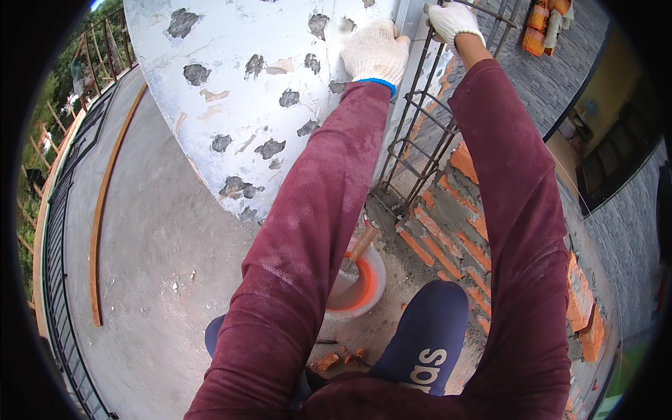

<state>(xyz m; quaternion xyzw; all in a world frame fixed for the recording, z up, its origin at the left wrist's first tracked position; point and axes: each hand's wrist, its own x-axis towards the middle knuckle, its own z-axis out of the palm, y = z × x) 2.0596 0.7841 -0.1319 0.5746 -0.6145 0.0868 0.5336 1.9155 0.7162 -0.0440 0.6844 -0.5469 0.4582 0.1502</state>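
The left hand (pixel 376 49) presses flat on the pitted white column (pixel 238 91) at its right edge, while the right hand (pixel 451 21) seemingly has its grip closed around the rebar cage (pixel 420 140) rising between column and brick wall (pixel 455 231).

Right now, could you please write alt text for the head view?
Two gloved hands reach up: the left hand presses on a patched white column, the right hand grips a rebar cage. Below sit an orange bucket and a brick wall.
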